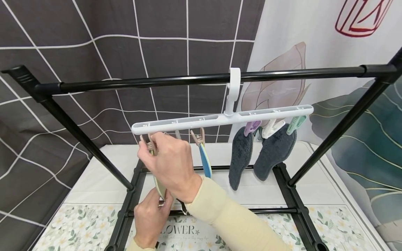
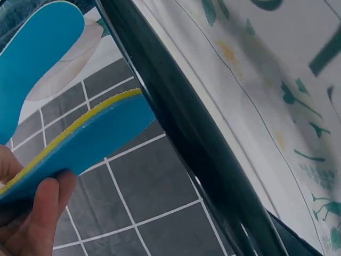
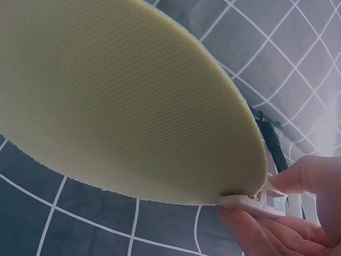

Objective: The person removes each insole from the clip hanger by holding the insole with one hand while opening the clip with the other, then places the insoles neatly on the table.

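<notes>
My right hand [image 1: 171,162] pinches a pale clothespin [image 3: 250,205] under the left end of a white clip hanger [image 1: 188,122]. The clothespin's jaws sit at the tip of a shoe insole [image 3: 133,106], cream underneath, with a blue face and yellow edge in the left wrist view. Below, my left hand [image 1: 152,218] holds the same insole [image 1: 160,188] near its lower end between thumb and fingers. Another blue insole [image 1: 205,162] hangs beside it from a beige clothespin [image 1: 199,136]. My right hand partly hides the held insole in the head view.
The hanger hooks over the top bar [image 1: 141,83] of a black rack. Two dark grey fuzzy insoles [image 1: 241,157] hang at its right from purple, white and green clips [image 1: 296,124]. A flowered cloth [image 1: 84,223] lies below; a grey grid curtain [image 1: 163,55] stands behind.
</notes>
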`<state>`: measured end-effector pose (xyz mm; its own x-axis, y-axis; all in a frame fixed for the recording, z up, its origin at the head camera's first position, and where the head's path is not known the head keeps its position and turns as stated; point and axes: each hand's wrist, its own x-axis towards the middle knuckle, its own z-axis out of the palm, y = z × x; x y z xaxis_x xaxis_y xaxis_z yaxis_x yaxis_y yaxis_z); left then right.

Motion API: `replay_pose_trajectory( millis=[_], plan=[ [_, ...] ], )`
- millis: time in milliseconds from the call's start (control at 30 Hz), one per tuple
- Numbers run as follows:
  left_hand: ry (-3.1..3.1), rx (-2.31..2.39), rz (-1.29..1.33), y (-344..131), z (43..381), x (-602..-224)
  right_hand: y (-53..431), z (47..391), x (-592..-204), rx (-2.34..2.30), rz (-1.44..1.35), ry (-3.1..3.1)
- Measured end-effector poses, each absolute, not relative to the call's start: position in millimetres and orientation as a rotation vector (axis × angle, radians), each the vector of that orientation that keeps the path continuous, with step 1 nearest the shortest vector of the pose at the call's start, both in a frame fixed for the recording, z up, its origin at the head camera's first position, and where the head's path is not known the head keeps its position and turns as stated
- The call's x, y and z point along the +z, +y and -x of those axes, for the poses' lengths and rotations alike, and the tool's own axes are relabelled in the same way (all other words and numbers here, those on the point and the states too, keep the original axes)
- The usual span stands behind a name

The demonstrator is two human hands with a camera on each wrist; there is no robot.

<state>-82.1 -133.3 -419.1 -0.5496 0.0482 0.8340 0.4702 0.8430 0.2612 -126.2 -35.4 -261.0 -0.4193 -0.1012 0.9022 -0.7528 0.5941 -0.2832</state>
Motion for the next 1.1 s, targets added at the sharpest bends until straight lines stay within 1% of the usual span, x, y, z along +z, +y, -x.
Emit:
replay_pose_trajectory(
  millis=[1100],
  plan=[
    [-2.146, -0.571, 0.345, -135.0, 82.3, -425.3, -31.5, 129.5, -261.3, 0.888, -0.699, -1.828]
  ],
)
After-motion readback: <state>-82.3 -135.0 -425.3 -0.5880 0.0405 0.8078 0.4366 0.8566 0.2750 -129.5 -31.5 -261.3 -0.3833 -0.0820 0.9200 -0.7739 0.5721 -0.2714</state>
